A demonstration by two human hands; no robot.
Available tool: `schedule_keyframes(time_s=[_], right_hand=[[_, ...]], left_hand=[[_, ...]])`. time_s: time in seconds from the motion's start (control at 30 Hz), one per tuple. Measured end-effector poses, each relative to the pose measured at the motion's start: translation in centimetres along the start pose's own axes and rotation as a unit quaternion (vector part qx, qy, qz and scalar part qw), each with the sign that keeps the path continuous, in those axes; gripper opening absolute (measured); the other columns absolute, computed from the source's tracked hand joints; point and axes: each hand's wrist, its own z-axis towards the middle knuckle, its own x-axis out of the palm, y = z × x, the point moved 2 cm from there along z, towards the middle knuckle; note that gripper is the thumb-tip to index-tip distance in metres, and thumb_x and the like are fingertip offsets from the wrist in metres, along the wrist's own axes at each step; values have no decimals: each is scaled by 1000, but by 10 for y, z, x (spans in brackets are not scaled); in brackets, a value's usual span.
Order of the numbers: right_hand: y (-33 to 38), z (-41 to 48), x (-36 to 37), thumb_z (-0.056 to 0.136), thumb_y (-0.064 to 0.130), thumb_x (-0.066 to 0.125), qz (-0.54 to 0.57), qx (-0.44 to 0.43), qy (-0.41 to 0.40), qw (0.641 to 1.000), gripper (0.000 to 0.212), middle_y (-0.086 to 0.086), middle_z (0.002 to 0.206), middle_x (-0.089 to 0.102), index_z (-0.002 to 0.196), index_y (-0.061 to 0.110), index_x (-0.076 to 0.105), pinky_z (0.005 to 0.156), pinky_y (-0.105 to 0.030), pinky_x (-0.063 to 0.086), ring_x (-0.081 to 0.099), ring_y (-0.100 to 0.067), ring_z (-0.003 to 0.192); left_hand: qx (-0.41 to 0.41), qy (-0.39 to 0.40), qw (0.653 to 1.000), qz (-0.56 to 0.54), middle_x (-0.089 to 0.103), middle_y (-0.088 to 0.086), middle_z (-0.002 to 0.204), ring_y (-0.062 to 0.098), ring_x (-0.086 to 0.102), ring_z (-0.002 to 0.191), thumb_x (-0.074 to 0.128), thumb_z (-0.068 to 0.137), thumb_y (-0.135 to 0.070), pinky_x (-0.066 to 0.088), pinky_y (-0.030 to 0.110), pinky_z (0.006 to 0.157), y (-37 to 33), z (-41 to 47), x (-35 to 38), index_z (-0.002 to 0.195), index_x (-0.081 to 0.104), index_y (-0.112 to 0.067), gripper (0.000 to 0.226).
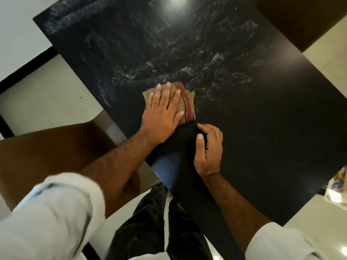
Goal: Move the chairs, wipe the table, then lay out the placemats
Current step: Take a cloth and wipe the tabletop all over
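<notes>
A black glossy table (pixel 253 119) fills most of the view, with wet wipe streaks across its far half. A folded tan cloth with red stripes (pixel 185 102) lies on it near the front left edge. My left hand (pixel 162 113) presses flat on the cloth with straight fingers. My right hand (pixel 208 147) rests on the table just to the right and nearer to me, fingers loosely curled and holding nothing.
A brown wooden chair seat (pixel 52 147) stands at the table's left front corner. Another brown chair (pixel 300 19) is at the far right. A patterned fabric item (pixel 338 186) shows at the right edge. Pale floor tiles surround the table.
</notes>
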Motion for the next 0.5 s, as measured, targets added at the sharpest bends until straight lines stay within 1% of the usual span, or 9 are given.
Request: schedule_keyframes(time_s=[0.1,0.17,0.23,0.3,0.4,0.5], right_hand=[[1,-1,-1,109,19,52,-1,-1,-9,1000,31,-2,128,67,129,4,70,107,-40,49,60,-19,123],[2,0,0,110,24,51,2,1,-13,1000,31,2,124,66,125,5,71,103,-41,50,61,-16,120],[3,-1,-1,109,28,49,14,8,-17,1000,33,0,119,66,120,6,71,100,-43,51,61,-19,116],[3,-1,-1,109,30,49,28,4,-20,999,34,-3,115,67,116,5,71,97,-46,51,63,-23,112],[1,0,-4,108,30,49,36,-10,-29,999,34,-4,110,66,109,5,71,93,-48,51,62,-24,107],[2,-2,-5,108,29,46,9,-16,-64,998,35,-5,108,67,107,4,71,94,-48,50,62,-24,106]], left_hand=[[-6,-3,1000,-6,-3,16,185,41,-2,171,12,113,-62,7,59,137,-13,65,-9,178,8,-21,77],[-11,3,1000,-3,-6,15,185,40,-5,171,13,113,-62,4,58,138,-22,76,-10,177,5,-21,77],[5,10,1000,-7,-10,14,185,39,-8,171,12,112,-61,3,57,138,-24,58,-7,177,2,-22,77],[35,23,999,0,-12,15,184,39,-8,171,11,113,-60,5,57,138,-21,21,-1,178,0,-21,76],[74,42,996,16,-5,18,184,41,-3,171,14,114,-58,12,59,137,-17,-32,5,178,8,-18,76],[87,40,995,31,0,19,184,43,1,170,18,115,-59,15,61,136,-16,-29,4,178,15,-17,75]])
